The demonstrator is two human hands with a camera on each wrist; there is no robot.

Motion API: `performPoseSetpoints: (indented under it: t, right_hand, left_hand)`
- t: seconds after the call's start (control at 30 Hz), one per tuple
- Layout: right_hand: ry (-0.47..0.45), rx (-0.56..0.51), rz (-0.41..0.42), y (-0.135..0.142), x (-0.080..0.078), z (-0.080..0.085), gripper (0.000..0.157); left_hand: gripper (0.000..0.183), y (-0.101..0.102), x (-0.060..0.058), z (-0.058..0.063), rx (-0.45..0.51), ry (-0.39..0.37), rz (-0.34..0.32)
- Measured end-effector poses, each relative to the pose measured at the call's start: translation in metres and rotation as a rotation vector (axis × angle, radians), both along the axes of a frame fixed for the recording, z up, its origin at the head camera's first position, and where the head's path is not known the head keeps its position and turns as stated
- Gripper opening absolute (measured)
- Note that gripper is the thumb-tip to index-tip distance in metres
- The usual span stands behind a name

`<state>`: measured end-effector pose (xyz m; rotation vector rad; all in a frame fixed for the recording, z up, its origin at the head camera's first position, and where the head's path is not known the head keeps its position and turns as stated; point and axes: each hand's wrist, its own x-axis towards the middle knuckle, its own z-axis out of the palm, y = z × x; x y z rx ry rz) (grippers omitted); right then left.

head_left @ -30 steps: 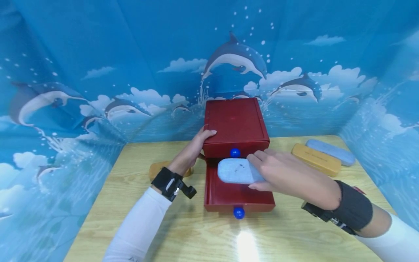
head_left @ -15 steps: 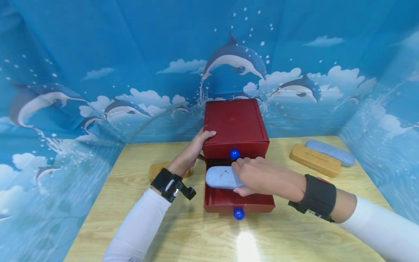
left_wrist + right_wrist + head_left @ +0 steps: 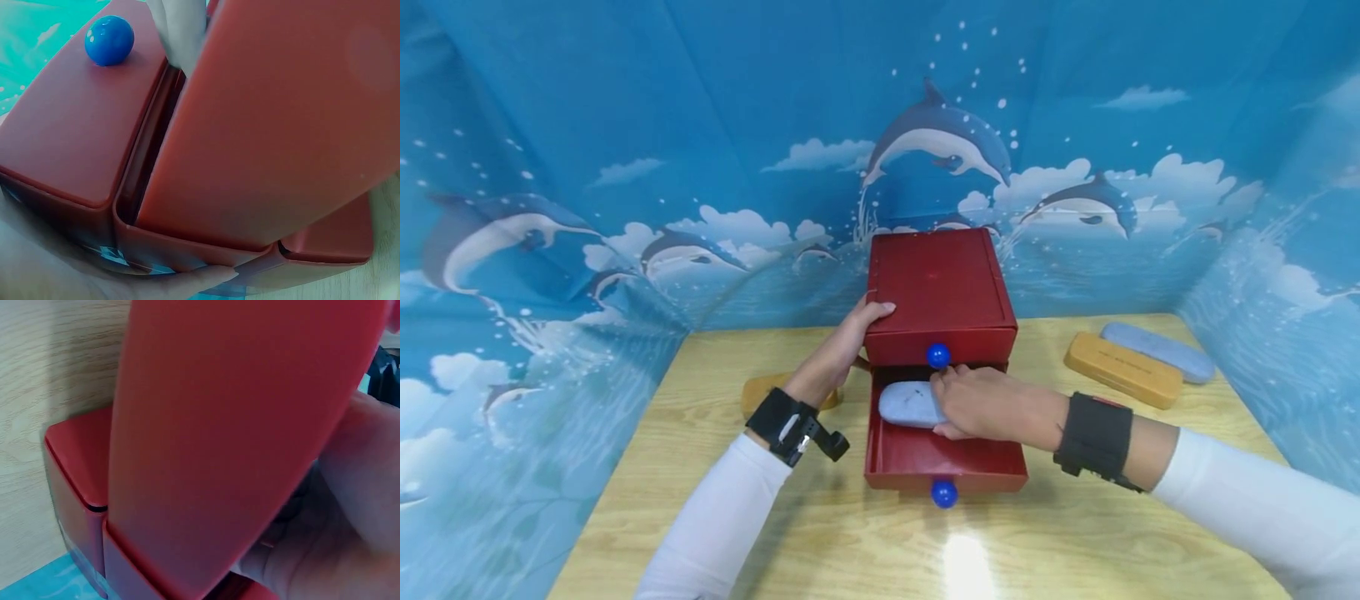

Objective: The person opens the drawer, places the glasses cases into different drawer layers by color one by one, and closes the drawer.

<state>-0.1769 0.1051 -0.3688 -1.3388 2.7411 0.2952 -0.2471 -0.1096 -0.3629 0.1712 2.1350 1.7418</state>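
Your right hand (image 3: 988, 404) pinches a pale blue case (image 3: 912, 404) at its right end, thumb at the near edge, fingers over the far edge, knuckles upward. The case lies crosswise within the pulled-out drawer (image 3: 951, 458) of the red drawer box (image 3: 936, 279); whether it touches the drawer floor cannot be told. Your right wrist, wrapped in a black strap (image 3: 1093, 437), is just off the box's right side, with the forearm running out to the box's near right.

Your left hand (image 3: 852, 335) is set flat against the box's left side, thumb laid over the top edge; the left wrist view shows one finger extended along the side wall. Your left forearm slopes away to the box's near left.

One blue knob (image 3: 938, 356) is on the box's upper front, another on the drawer's front. Left of the box, a mustard case (image 3: 763, 392) is partly hidden behind your left arm. Right of the box, a second mustard case (image 3: 1123, 369) lies beside a blue-grey case (image 3: 1159, 352). A dolphin-printed backdrop (image 3: 775, 125) stands behind the box.
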Motion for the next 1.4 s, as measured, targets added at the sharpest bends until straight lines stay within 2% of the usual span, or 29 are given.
performPoseSetpoints:
  t: [0.1, 0.27, 0.4, 0.53, 0.7, 0.83, 1.07, 1.23, 1.4]
  right_hand:
    - [-0.012, 0.013, -0.029, -0.001, -0.003, -0.004, 0.060]
    - [0.068, 0.018, -0.004, -0.002, -0.006, -0.012, 0.050]
    - [0.119, 0.043, 0.002, -0.003, -0.009, -0.018, 0.049]
    - [0.062, 0.034, -0.062, -0.004, -0.008, -0.020, 0.049]
    - [-0.050, -0.038, -0.155, -0.007, -0.010, -0.020, 0.047]
    - [-0.110, -0.083, -0.209, -0.008, -0.013, -0.021, 0.052]
    - [-0.173, -0.157, -0.244, -0.006, -0.014, -0.023, 0.054]
    - [-0.117, -0.182, -0.212, -0.003, -0.006, -0.022, 0.058]
    - [0.023, -0.143, -0.171, 0.001, 0.006, -0.019, 0.059]
  left_hand:
    - [0.067, 0.000, 0.000, -0.001, -0.003, 0.000, 0.002]
    - [0.070, 0.001, 0.000, 0.000, -0.006, -0.014, 0.012]
    - [0.071, 0.000, 0.000, 0.000, -0.010, -0.020, 0.012]
    - [0.072, 0.000, 0.001, 0.000, -0.009, -0.022, 0.004]
    - [0.072, 0.000, 0.001, 0.000, -0.006, -0.042, 0.017]
    - [0.072, 0.001, 0.000, 0.001, -0.008, -0.048, 0.022]
    - [0.073, 0.002, -0.001, 0.002, -0.014, -0.045, 0.014]
    - [0.075, 0.001, -0.001, 0.003, -0.018, -0.058, 0.020]
    - [0.076, 0.000, -0.001, 0.001, -0.012, -0.060, 0.015]
